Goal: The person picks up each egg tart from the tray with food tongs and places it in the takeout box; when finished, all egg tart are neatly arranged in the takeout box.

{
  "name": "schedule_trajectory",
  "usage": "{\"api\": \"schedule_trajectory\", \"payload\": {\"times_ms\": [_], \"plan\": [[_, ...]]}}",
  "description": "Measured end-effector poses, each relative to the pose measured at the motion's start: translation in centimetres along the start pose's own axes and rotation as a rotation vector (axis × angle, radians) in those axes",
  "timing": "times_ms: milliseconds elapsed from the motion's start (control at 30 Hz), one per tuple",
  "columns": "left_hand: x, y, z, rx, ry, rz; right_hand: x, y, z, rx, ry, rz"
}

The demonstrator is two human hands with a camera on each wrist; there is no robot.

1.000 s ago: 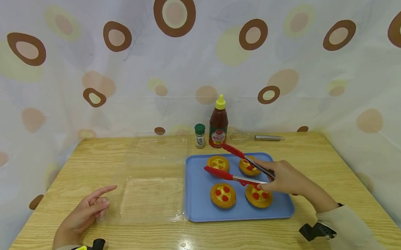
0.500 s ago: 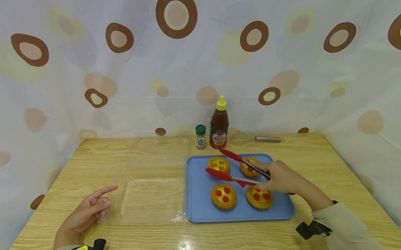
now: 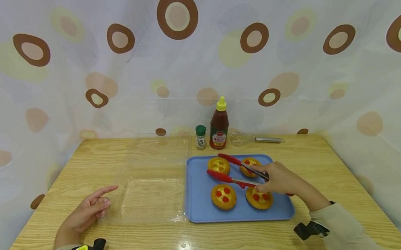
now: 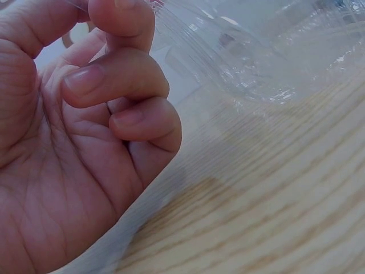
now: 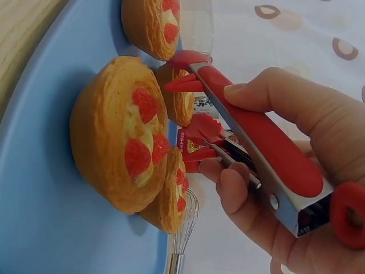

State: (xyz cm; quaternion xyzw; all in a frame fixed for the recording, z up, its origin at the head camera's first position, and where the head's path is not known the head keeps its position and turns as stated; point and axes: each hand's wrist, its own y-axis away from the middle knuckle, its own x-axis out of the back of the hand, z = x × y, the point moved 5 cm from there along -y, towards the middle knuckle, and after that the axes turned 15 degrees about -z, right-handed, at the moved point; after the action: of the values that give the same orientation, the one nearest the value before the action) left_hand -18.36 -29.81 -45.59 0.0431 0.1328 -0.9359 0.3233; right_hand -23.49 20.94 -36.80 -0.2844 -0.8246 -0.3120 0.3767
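Note:
My right hand [image 3: 280, 177] grips red-and-metal kitchen tongs [image 3: 234, 181], their arms spread apart. The red tips stand near opposite sides of the back-left tart [image 3: 218, 166], topped with yellow-orange pieces; contact cannot be told. Close under the tongs, in the right wrist view, is a tart with red berries [image 5: 122, 134]. Two more berry tarts, the front-left one [image 3: 223, 197] and the back-right one [image 3: 250, 162], share the blue tray [image 3: 201, 214]. My left hand [image 3: 85, 215], index finger out and other fingers loosely curled, lies at the left edge of a clear plastic container [image 3: 153, 196].
The container's lid [image 3: 161, 149] is folded back behind it. A green-capped spice jar [image 3: 200, 137], a red sauce bottle [image 3: 219, 126] and a whisk [image 3: 258, 138] stand or lie behind the tray. A patterned cloth [image 3: 184, 66] hangs behind the wooden table [image 3: 145, 243].
My right hand and the tongs have shifted slightly left and down, bringing the upper tip from near the sauce bottle to the back-left tart. My left hand keeps still.

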Motion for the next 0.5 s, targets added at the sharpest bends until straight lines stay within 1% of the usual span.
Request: {"api": "schedule_trajectory", "payload": {"times_ms": [133, 233, 500], "plan": [[0.05, -0.18, 0.06, 0.0, -0.015, -0.012, -0.05, 0.08, 0.12, -0.011, -0.011, 0.002], [0.11, -0.27, 0.07, -0.004, -0.008, -0.013, -0.1, 0.14, 0.25, -0.024, -0.015, 0.007], [-0.02, -0.11, 0.03, -0.019, -0.004, -0.018, -0.46, 0.38, 0.51, 0.013, -0.025, 0.027]]}}
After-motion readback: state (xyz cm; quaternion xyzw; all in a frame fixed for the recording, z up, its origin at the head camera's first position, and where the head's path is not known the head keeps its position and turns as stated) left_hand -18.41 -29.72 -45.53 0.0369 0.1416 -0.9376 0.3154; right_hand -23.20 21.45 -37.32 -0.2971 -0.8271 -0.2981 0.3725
